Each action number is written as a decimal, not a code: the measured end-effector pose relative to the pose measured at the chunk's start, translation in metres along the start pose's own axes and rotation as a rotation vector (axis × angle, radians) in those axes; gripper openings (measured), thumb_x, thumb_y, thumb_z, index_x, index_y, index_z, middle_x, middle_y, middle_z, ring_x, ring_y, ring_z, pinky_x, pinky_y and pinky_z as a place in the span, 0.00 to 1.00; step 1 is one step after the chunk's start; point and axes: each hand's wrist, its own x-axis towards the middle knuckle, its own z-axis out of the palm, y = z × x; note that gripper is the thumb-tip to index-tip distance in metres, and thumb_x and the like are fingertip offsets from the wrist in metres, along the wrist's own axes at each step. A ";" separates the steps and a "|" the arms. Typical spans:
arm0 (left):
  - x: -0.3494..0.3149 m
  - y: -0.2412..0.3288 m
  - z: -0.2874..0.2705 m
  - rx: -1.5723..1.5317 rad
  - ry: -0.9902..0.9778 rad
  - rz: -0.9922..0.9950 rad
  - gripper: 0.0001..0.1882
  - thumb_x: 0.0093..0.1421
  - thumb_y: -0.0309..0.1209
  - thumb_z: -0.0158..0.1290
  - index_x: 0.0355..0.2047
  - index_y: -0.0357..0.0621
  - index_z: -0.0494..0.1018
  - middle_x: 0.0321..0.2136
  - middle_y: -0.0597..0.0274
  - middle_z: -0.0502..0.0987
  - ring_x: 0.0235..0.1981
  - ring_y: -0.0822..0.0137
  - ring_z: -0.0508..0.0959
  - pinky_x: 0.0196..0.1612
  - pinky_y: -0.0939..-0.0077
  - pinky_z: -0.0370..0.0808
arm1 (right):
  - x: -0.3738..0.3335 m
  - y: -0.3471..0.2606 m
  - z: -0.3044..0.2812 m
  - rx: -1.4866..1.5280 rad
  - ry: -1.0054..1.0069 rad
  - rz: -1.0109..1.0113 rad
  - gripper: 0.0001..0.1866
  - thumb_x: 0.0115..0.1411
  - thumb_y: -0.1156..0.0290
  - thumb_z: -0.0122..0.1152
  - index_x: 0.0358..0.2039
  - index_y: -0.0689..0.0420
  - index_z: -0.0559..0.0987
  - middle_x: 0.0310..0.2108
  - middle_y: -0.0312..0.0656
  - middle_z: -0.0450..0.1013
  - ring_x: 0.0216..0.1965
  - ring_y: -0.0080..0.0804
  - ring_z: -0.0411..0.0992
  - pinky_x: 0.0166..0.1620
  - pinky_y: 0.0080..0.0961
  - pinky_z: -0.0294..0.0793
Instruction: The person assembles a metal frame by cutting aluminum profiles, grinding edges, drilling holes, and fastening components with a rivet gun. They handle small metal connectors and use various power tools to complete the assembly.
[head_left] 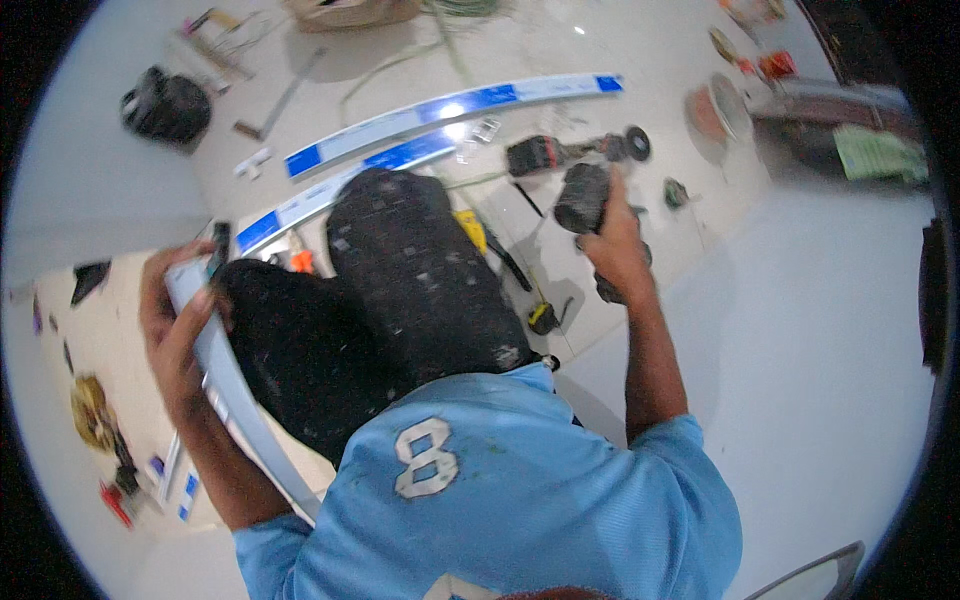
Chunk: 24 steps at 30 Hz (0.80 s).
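My left hand (175, 320) is closed around a long white strip (222, 362), which runs down beside my left leg. A small dark piece (221, 240) is at the strip's upper end by my fingertips; its kind is unclear. On the right, my right hand (620, 245) grips a black cordless power tool (582, 200) over the floor; motion blur hides its exact kind. Just beyond it lies a cordless angle grinder (565, 152) with a dark disc. A yellow-and-black tape measure (542, 318) rests on the tiles between my right leg and right arm.
Two long white-and-blue profiles (410, 118) lie across the floor ahead of my knees. A yellow-and-black tool (470, 230) is beside my right leg. Farther off are a black bag-like object (165, 105), a bucket (722, 108) and a green cloth (880, 155). A coil (92, 412) lies at left.
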 end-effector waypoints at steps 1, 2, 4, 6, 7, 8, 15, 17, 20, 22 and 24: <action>-0.003 0.001 -0.001 0.015 0.030 0.013 0.27 0.58 0.35 0.65 0.56 0.39 0.76 0.55 0.45 0.79 0.33 0.69 0.81 0.34 0.77 0.79 | -0.003 0.032 0.018 -0.150 0.052 -0.044 0.59 0.53 0.81 0.71 0.80 0.64 0.45 0.63 0.72 0.68 0.64 0.69 0.71 0.65 0.50 0.75; -0.005 -0.002 -0.004 0.006 0.037 0.017 0.27 0.58 0.36 0.65 0.57 0.39 0.75 0.55 0.44 0.78 0.32 0.69 0.81 0.33 0.77 0.79 | -0.008 0.056 0.032 -0.177 0.022 0.064 0.60 0.53 0.80 0.72 0.79 0.65 0.43 0.62 0.71 0.69 0.62 0.69 0.73 0.63 0.50 0.76; -0.004 -0.004 -0.012 -0.003 0.006 0.040 0.27 0.60 0.35 0.64 0.58 0.40 0.74 0.56 0.43 0.77 0.31 0.70 0.81 0.30 0.78 0.79 | -0.019 0.093 0.061 -0.218 -0.058 0.261 0.63 0.54 0.78 0.74 0.79 0.66 0.39 0.60 0.69 0.70 0.58 0.68 0.75 0.60 0.51 0.79; -0.003 -0.005 -0.014 0.002 0.004 0.038 0.26 0.60 0.34 0.63 0.58 0.41 0.74 0.56 0.43 0.78 0.31 0.71 0.81 0.30 0.79 0.80 | -0.031 0.130 0.096 -0.285 -0.074 0.358 0.64 0.54 0.77 0.75 0.79 0.67 0.37 0.57 0.66 0.71 0.55 0.66 0.77 0.56 0.52 0.81; -0.003 -0.006 -0.015 0.007 0.009 0.033 0.26 0.60 0.34 0.63 0.58 0.41 0.74 0.56 0.43 0.78 0.30 0.71 0.81 0.30 0.79 0.80 | -0.035 0.145 0.111 -0.319 -0.088 0.402 0.65 0.55 0.76 0.76 0.79 0.67 0.36 0.56 0.65 0.72 0.54 0.65 0.78 0.55 0.52 0.82; -0.004 -0.004 -0.015 0.025 0.023 0.022 0.26 0.60 0.32 0.62 0.58 0.41 0.74 0.56 0.42 0.78 0.31 0.71 0.81 0.31 0.79 0.80 | -0.039 0.155 0.126 -0.347 -0.108 0.438 0.65 0.55 0.74 0.77 0.79 0.67 0.37 0.56 0.65 0.72 0.53 0.64 0.79 0.54 0.51 0.83; -0.004 -0.005 -0.011 0.020 0.044 0.022 0.26 0.59 0.31 0.62 0.59 0.42 0.73 0.58 0.38 0.75 0.31 0.69 0.82 0.30 0.78 0.81 | -0.048 0.165 0.178 -0.294 -0.130 0.480 0.64 0.57 0.70 0.78 0.79 0.65 0.38 0.55 0.65 0.73 0.53 0.62 0.79 0.53 0.49 0.84; -0.003 -0.007 -0.014 0.022 0.037 0.022 0.27 0.59 0.31 0.62 0.59 0.42 0.73 0.58 0.37 0.75 0.31 0.68 0.82 0.31 0.78 0.81 | -0.050 0.160 0.181 -0.282 -0.155 0.494 0.58 0.61 0.70 0.74 0.79 0.66 0.42 0.54 0.64 0.73 0.52 0.62 0.79 0.53 0.50 0.83; -0.002 -0.004 -0.014 0.088 0.011 0.014 0.26 0.60 0.31 0.62 0.58 0.42 0.73 0.58 0.37 0.75 0.32 0.68 0.82 0.32 0.77 0.82 | -0.046 0.168 0.195 -0.439 -0.002 0.387 0.37 0.64 0.73 0.66 0.71 0.68 0.63 0.48 0.60 0.75 0.50 0.59 0.78 0.51 0.53 0.81; -0.005 -0.004 -0.013 0.102 0.020 0.017 0.26 0.59 0.31 0.62 0.59 0.42 0.73 0.58 0.37 0.75 0.33 0.68 0.82 0.33 0.76 0.82 | -0.037 0.140 0.187 -0.403 0.051 0.085 0.24 0.63 0.73 0.63 0.59 0.67 0.72 0.45 0.58 0.75 0.48 0.57 0.76 0.51 0.54 0.79; -0.004 -0.001 -0.010 0.083 0.008 0.007 0.27 0.59 0.31 0.62 0.59 0.42 0.73 0.58 0.38 0.75 0.33 0.68 0.82 0.33 0.76 0.82 | -0.035 0.120 0.200 -0.383 0.017 -0.092 0.12 0.59 0.71 0.63 0.42 0.62 0.79 0.41 0.54 0.75 0.46 0.53 0.74 0.52 0.52 0.75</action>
